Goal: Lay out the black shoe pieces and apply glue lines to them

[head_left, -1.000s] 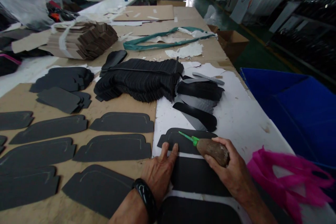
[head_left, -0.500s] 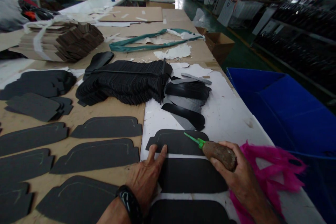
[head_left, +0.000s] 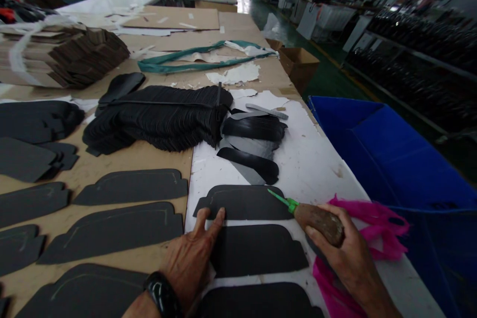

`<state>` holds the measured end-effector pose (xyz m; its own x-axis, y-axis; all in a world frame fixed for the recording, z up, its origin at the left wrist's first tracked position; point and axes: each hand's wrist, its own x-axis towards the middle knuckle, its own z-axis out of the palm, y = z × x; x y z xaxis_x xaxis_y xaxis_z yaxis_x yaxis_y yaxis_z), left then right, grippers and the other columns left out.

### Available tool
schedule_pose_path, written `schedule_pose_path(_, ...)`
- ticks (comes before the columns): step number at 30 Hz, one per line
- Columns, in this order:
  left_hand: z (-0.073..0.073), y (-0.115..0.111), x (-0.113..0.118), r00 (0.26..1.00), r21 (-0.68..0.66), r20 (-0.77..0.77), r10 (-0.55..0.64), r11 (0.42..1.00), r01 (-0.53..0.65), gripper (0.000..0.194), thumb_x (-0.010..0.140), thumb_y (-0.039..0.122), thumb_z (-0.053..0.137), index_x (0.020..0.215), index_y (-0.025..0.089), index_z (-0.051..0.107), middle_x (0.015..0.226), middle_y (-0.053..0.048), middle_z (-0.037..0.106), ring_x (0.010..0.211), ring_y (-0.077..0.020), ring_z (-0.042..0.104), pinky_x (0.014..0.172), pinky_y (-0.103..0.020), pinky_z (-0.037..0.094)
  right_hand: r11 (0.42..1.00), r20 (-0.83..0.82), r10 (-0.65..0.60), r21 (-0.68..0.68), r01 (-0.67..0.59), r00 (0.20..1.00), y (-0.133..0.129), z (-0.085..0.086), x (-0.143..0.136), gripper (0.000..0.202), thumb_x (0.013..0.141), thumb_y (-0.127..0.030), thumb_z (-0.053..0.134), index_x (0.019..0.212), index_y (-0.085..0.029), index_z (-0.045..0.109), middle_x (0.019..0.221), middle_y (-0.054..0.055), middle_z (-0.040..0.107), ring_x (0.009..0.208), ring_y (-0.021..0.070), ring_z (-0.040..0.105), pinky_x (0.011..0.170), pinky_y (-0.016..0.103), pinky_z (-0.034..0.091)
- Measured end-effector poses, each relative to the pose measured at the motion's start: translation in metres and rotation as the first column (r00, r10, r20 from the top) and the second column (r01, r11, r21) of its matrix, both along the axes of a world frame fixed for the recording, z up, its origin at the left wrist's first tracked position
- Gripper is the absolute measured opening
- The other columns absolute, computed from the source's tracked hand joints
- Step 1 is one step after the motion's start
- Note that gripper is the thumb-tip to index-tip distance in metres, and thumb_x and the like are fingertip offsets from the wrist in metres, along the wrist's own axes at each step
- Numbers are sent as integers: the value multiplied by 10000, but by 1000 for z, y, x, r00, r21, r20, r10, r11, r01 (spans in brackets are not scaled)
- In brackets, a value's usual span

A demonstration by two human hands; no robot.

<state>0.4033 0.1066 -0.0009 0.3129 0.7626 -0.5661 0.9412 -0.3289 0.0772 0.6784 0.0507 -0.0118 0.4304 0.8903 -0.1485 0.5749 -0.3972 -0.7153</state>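
Two outstretched fingers of my left hand (head_left: 192,258) press on the lower left edge of a dark grey cut piece (head_left: 246,201) with a stepped outline. A faint pale line runs near that piece's upper edge. My right hand (head_left: 350,251) is closed around the fat brown handle of a tool with a thin green pointed tip (head_left: 318,222). Its tip is over the right part of the same piece; whether it touches cannot be made out. Just below lies a second dark piece (head_left: 261,251), and a third dark piece (head_left: 261,303) is cut off by the bottom edge.
On the left are several flat dark pieces (head_left: 115,228) with pale lines. Beyond them stand a tied row of black pieces (head_left: 156,117) and a bundle of brown boards (head_left: 63,54). Pink mesh cloth (head_left: 387,231) lies right, beside a blue bin (head_left: 391,149). Black strips (head_left: 255,126) lie ahead.
The view has swung slightly right, so the things on the table appear further left. The tool's green tip sits further right along the piece. My left fingers stay on its lower left edge.
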Motion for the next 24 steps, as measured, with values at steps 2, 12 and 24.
schedule_pose_path(2,-2,0,0,1000,13,-2,4,1000,-4,940,553,-96,327,1387,279,106,1380,-148,258,828,-203,645,694,-333,519,1000,-7,-9,-8,9,1000,-1,1,2,446,680,-443,585,1061,-245,464,1045,40,559,953,213,549,828,355,453)
schedule_pose_path(12,0,1,0,999,50,-16,-34,998,35,901,573,-100,288,1385,262,138,1365,-155,272,764,-188,653,685,-352,524,998,60,-53,-26,54,997,-11,9,6,460,666,-473,580,1047,-241,466,1028,51,577,924,221,559,815,369,456)
schedule_pose_path(24,-2,4,2,1000,-4,-4,-16,1000,16,849,625,-66,301,1387,261,114,1362,-147,252,790,-184,643,707,-346,514,993,111,-92,-66,99,990,-32,8,2,467,626,-467,588,1030,-251,498,1021,37,584,924,234,563,809,384,457)
